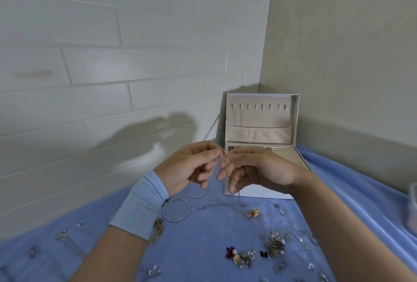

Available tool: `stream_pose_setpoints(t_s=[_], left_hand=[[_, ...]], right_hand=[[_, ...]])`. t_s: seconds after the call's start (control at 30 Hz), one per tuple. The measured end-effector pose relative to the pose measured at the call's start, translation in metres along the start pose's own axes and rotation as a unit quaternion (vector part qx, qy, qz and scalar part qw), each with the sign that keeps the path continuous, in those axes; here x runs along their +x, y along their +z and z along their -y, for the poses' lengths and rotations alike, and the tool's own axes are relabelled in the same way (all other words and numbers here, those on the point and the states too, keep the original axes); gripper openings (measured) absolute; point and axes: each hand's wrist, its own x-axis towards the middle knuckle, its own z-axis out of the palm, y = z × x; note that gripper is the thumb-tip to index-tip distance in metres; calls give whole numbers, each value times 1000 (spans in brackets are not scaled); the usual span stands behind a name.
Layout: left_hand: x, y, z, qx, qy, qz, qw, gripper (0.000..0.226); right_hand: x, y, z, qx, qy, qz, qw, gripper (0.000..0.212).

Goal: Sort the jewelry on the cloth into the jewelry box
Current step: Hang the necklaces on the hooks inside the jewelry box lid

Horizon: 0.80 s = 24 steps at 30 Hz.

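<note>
Pinching left hand (191, 165): your fingertips grip a small gold piece (218, 147) (too small to name).
Right hand (259, 168): fingers curl round a thin chain (238, 193).
Jewelry box (259, 101): open, just behind your hands.
Cloth (203, 241): holds 2 bangles (176, 221).

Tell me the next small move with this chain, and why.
Probably lift the chain to a bare hook in the lid of the box. The left hand and right hand pinch it just in front of the open box, its tail hanging below the right hand. Another chain hangs from the leftmost hooks; the others look free.
</note>
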Motion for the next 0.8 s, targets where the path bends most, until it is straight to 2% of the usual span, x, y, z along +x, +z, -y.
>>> stream_pose_setpoints(t_s=[0.13, 0.33, 0.47, 0.57, 0.7, 0.73, 0.8], left_hand=[[0, 6, -13, 97, 23, -40, 994, 15], [16, -6, -29, 199, -9, -64, 978, 17], [42, -10, -39, 129, -9, -74, 989, 20], [67, -11, -45, 99, 22, -83, 991, 20], [107, -2, -50, 29, 47, -133, 990, 14], [118, 0, -49, 31, 47, -158, 986, 12], [141, -1, -43, 111, 44, -223, 968, 11]], right_hand=[[2, 4, 5, -42, -5, -41, 998, 19], [2, -17, 19, -15, -47, -133, 990, 26], [8, -37, 32, -19, -47, -208, 977, 24], [13, -54, 45, -24, -50, -257, 965, 23], [25, -79, 54, -81, -49, -345, 934, 20], [30, -85, 54, -99, -46, -370, 922, 17], [41, -99, 52, -128, -37, -416, 900, 13]])
